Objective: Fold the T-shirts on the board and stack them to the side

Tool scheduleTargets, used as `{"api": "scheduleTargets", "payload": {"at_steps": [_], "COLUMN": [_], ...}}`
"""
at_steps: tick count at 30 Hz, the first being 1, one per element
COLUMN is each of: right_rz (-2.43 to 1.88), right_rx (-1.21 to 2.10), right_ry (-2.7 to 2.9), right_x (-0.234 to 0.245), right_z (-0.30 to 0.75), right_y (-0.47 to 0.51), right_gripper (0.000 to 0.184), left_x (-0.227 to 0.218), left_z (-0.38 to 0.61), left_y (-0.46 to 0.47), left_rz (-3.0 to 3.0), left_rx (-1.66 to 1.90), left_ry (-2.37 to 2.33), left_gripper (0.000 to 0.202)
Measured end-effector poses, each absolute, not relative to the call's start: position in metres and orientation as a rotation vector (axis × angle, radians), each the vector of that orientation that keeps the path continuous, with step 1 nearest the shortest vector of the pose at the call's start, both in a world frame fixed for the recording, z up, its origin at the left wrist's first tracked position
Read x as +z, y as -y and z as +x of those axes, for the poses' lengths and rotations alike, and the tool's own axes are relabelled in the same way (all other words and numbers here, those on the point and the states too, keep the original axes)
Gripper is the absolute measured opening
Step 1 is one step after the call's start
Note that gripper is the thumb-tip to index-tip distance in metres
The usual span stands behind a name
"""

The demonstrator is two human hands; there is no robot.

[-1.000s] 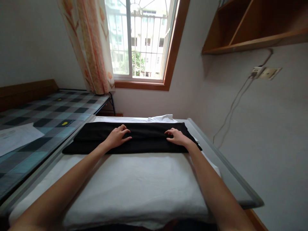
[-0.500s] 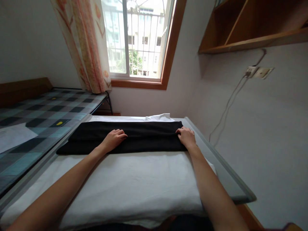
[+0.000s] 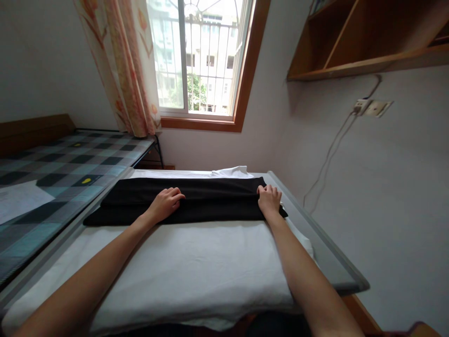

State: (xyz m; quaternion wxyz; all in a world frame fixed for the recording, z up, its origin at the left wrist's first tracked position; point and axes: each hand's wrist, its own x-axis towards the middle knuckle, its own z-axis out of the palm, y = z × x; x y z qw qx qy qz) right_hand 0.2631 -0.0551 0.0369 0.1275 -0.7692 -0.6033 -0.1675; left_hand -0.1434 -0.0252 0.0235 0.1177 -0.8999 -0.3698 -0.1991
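Note:
A long black garment [image 3: 210, 210] lies folded in a flat strip across a white cloth [image 3: 196, 267]; whether it is trousers I cannot tell. A ridge or fold line runs along its length. My left hand [image 3: 166, 203] rests near its middle, fingers curled and closed on that ridge. Close to the right end, my right hand [image 3: 269, 199] pinches the same ridge between thumb and fingers. A corner of the black fabric pokes out to the right of my right wrist. Behind the garment, a white piece of fabric [image 3: 231, 172] lies crumpled along the far edge.
The white cloth covers a grey-edged table [image 3: 336, 262]. To the left stands a bed with a checked mattress [image 3: 115, 150] and a sheet of paper [image 3: 24, 199] on it. A curtain [image 3: 129, 70] hangs by the window. At right are a wall shelf [image 3: 351, 70] and socket [image 3: 372, 107].
My right hand has shifted slightly left and turned, and a black corner now shows beside its wrist. My left hand has hardly moved. The view has tilted a little.

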Motion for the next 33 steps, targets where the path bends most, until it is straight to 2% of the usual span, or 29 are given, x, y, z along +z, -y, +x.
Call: {"api": "scheduleTargets", "payload": {"at_steps": [3, 7, 11, 16, 20, 25, 29, 33], "right_rz": [-2.248, -1.950, -1.828, -1.949, -2.021, -2.164, -2.348, -2.430], "right_rx": [-0.443, -0.380, -0.387, -0.542, -0.502, -0.453, -0.344, -0.170], "right_ry": [1.840, 2.179, 2.347, 2.137, 2.136, 2.006, 1.782, 1.660], "right_x": [0.039, 0.047, 0.053, 0.051, 0.046, 0.050, 0.055, 0.053], "right_z": [0.262, 0.245, 0.216, 0.198, 0.203, 0.228, 0.256, 0.266], "right_y": [0.057, 0.059, 0.057, 0.051, 0.052, 0.060, 0.064, 0.062], "right_gripper": [0.028, 0.040, 0.028, 0.030, 0.032, 0.024, 0.020, 0.023], "left_x": [0.022, 0.019, 0.018, 0.020, 0.022, 0.031, 0.045, 0.052], "left_z": [-0.141, -0.140, -0.140, -0.137, -0.136, -0.146, -0.177, -0.209], "left_y": [0.026, 0.025, 0.024, 0.027, 0.028, 0.025, 0.020, 0.016], "left_rz": [-2.696, -2.724, -2.723, -2.604, -2.637, -2.785, -2.759, -2.556], "left_rx": [-0.573, -0.598, -0.592, -0.550, -0.514, -0.499, -0.385, -0.268], "left_ry": [1.114, 1.150, 1.130, 1.118, 1.130, 1.208, 1.502, 1.850], "left_gripper": [0.026, 0.027, 0.027, 0.026, 0.027, 0.027, 0.028, 0.018]}}
